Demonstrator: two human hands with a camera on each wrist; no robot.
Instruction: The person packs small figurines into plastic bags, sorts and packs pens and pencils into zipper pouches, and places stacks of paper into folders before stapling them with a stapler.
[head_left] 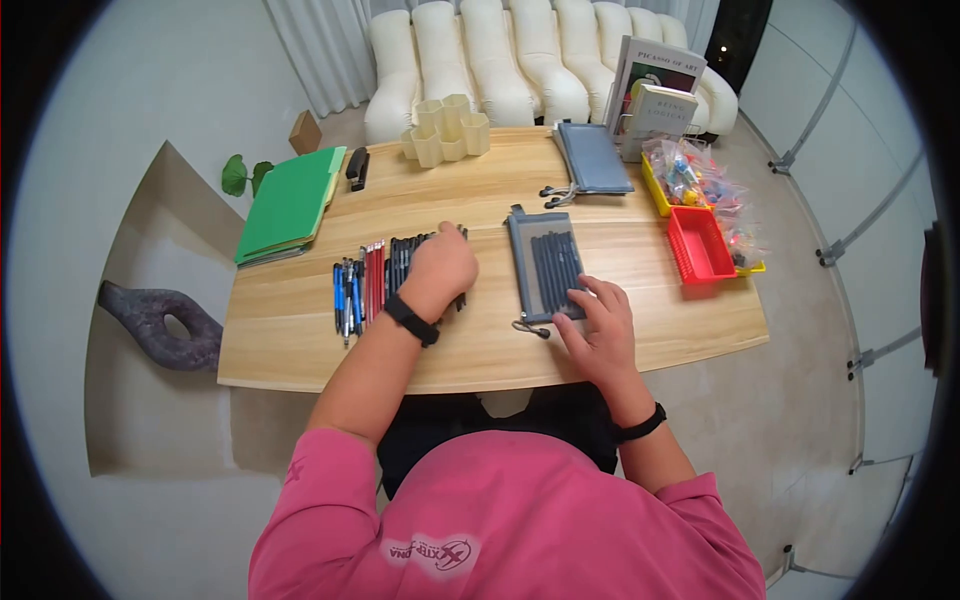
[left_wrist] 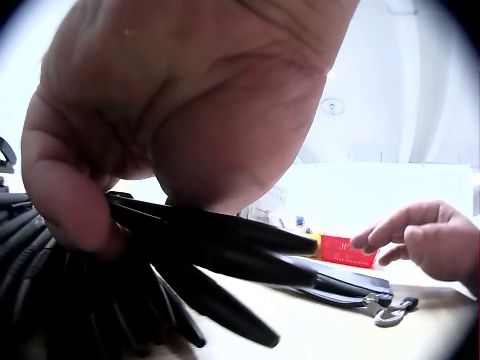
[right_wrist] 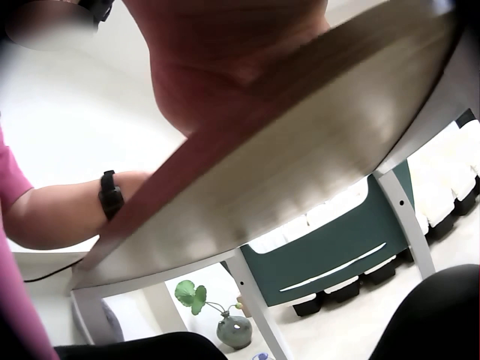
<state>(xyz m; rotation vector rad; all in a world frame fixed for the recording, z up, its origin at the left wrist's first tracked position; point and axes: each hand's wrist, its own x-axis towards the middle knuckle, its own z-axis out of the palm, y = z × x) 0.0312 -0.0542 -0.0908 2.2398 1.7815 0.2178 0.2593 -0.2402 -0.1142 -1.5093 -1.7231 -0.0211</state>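
Observation:
My left hand (head_left: 445,268) is at the right end of a row of pens and pencils on the table, its fingers and thumb pinching several black pens (left_wrist: 240,255). Beside these in the row lie red pencils (head_left: 375,280), then blue pens (head_left: 339,298) at the left end. A grey mesh zip pouch (head_left: 527,285) lies to the right, with several dark pens (head_left: 556,270) showing in it. Relaxed, slightly bent fingers of my right hand (head_left: 607,335) rest at the pouch's lower right corner. In the right wrist view, the table edge hides that hand's fingers.
Green folders (head_left: 290,205) and a black stapler (head_left: 357,169) lie at the left. A cream hexagonal holder (head_left: 447,132) stands at the back. More pouches (head_left: 595,160), upright books (head_left: 655,100), a red basket (head_left: 700,245) and a yellow basket (head_left: 655,188) with bagged items occupy the right side.

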